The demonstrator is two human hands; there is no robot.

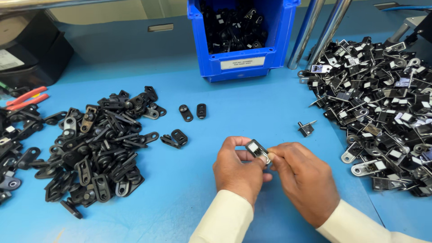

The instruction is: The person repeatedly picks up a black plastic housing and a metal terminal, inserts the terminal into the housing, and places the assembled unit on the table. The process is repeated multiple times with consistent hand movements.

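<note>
Both my hands meet at the lower middle of the blue table (pixel 252 112). My left hand (pixel 237 168) and my right hand (pixel 303 180) together pinch one small metal bracket (pixel 257 149) with a white square pad on it, held just above the table. Each hand grips it with thumb and fingertips. A pile of black plastic pieces (pixel 96 144) lies to the left. A large heap of metal brackets with white pads (pixel 382 108) lies to the right.
A blue bin (pixel 243 60) of dark parts stands at the back centre. Two steel poles (pixel 317 31) rise beside it. Loose black pieces (pixel 191 111) and one small metal part (pixel 306 128) lie mid-table. Red-handled pliers (pixel 27 97) rest at far left.
</note>
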